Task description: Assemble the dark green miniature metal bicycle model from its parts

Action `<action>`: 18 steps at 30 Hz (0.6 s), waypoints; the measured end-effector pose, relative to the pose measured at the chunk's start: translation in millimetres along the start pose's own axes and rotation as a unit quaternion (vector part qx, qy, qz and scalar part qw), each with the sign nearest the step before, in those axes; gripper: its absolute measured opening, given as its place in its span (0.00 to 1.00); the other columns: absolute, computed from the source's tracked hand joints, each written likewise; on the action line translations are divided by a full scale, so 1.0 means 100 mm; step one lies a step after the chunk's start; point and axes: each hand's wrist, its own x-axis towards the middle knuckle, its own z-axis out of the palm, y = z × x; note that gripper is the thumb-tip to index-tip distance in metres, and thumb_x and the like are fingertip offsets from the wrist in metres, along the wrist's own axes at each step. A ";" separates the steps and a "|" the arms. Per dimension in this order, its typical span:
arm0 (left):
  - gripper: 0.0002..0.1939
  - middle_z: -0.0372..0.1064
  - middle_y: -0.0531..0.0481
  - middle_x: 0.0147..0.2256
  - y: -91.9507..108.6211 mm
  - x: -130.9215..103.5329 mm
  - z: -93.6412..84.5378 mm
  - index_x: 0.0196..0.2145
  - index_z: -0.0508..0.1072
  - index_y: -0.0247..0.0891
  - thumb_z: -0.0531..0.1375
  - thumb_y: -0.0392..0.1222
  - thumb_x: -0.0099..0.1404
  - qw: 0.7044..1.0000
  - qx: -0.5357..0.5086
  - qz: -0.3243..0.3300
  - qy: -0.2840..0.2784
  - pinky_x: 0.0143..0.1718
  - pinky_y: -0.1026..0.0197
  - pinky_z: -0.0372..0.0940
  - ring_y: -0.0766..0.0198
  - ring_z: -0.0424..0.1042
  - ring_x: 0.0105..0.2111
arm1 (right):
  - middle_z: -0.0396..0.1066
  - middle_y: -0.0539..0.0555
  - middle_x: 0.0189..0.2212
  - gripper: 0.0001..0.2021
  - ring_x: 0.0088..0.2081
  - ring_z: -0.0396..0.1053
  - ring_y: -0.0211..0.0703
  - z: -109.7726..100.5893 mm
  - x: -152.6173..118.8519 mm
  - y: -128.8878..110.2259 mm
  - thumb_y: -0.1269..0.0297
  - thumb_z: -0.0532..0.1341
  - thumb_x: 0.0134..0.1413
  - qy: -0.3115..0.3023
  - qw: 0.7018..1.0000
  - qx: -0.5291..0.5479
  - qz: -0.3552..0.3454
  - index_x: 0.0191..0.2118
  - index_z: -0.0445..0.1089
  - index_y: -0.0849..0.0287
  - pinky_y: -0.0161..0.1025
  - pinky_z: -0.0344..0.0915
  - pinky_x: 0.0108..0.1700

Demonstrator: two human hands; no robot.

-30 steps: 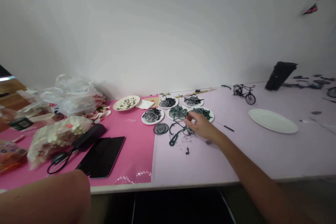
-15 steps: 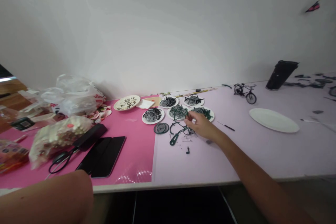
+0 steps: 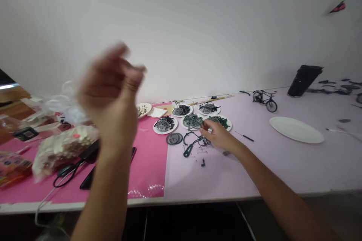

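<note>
The right hand [image 3: 219, 137] is resting on the table [image 3: 283, 162], fingers curled over the green bicycle frame [image 3: 194, 144], which is lying at nine o'clock of the hand. The left hand [image 3: 110, 88] is hanging blurred in the air, loosely cupped and holding nothing visible, at nine o'clock of the small plates [image 3: 165, 125].

A plain white wall [image 3: 198, 26] backs the pink-topped table [image 3: 283, 165].

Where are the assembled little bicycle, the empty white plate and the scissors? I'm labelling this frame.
assembled little bicycle [image 3: 265, 99]: head view, on its frame.
empty white plate [image 3: 296, 130]: head view, on its bare middle.
scissors [image 3: 64, 173]: head view, on the black handle loops.
</note>
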 end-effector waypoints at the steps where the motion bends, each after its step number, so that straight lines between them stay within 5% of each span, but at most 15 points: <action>1: 0.13 0.77 0.50 0.35 -0.12 -0.08 0.01 0.46 0.79 0.39 0.70 0.44 0.66 1.000 0.014 -0.019 -0.006 0.42 0.57 0.75 0.61 0.78 0.38 | 0.68 0.52 0.32 0.14 0.30 0.64 0.44 0.00 0.00 0.00 0.50 0.56 0.67 0.000 1.000 0.000 0.000 0.35 0.63 0.54 0.39 0.59 0.30; 3: 0.09 0.76 0.52 0.27 -0.44 -0.31 0.04 0.39 0.81 0.39 0.69 0.47 0.66 0.993 0.049 -0.100 -0.038 0.33 0.62 0.74 0.63 0.79 0.32 | 0.68 0.51 0.32 0.13 0.29 0.64 0.44 0.00 -0.01 -0.02 0.51 0.57 0.67 0.002 1.000 0.001 0.005 0.34 0.63 0.54 0.39 0.59 0.31; 6: 0.17 0.81 0.44 0.32 -0.94 -0.68 0.08 0.40 0.82 0.35 0.67 0.53 0.66 0.959 0.068 -0.257 -0.095 0.30 0.60 0.74 0.57 0.82 0.35 | 0.68 0.51 0.32 0.13 0.29 0.63 0.43 0.00 -0.01 -0.03 0.52 0.57 0.66 0.006 1.000 0.002 0.012 0.34 0.63 0.54 0.39 0.58 0.31; 8: 0.20 0.83 0.39 0.39 -1.15 -0.89 0.09 0.43 0.82 0.34 0.69 0.53 0.63 0.933 0.058 -0.337 -0.108 0.27 0.61 0.72 0.53 0.83 0.37 | 0.68 0.51 0.31 0.13 0.29 0.63 0.43 -0.01 -0.01 -0.03 0.52 0.57 0.66 0.008 1.000 0.000 0.014 0.34 0.63 0.54 0.39 0.57 0.31; 10: 0.21 0.83 0.39 0.35 -1.24 -1.05 0.09 0.42 0.82 0.33 0.72 0.52 0.58 0.910 0.066 -0.393 -0.112 0.26 0.61 0.71 0.51 0.83 0.35 | 0.67 0.50 0.30 0.14 0.28 0.62 0.42 -0.01 0.00 -0.03 0.51 0.57 0.67 0.011 1.000 -0.007 0.019 0.33 0.62 0.54 0.39 0.57 0.31; 15: 0.17 0.72 0.50 0.19 -1.24 -1.28 0.07 0.33 0.81 0.33 0.73 0.51 0.54 0.905 0.103 -0.388 -0.144 0.22 0.63 0.62 0.64 0.70 0.19 | 0.65 0.49 0.30 0.14 0.28 0.61 0.42 0.00 0.00 -0.02 0.51 0.57 0.67 0.029 0.999 -0.019 0.032 0.33 0.62 0.54 0.39 0.56 0.31; 18: 0.13 0.62 0.58 0.16 -1.24 -1.36 0.09 0.37 0.82 0.33 0.68 0.45 0.58 0.908 0.115 -0.360 -0.180 0.22 0.65 0.56 0.70 0.58 0.17 | 0.64 0.48 0.30 0.14 0.28 0.60 0.41 0.01 0.00 -0.01 0.50 0.56 0.67 0.035 0.999 -0.012 0.029 0.34 0.62 0.54 0.38 0.56 0.31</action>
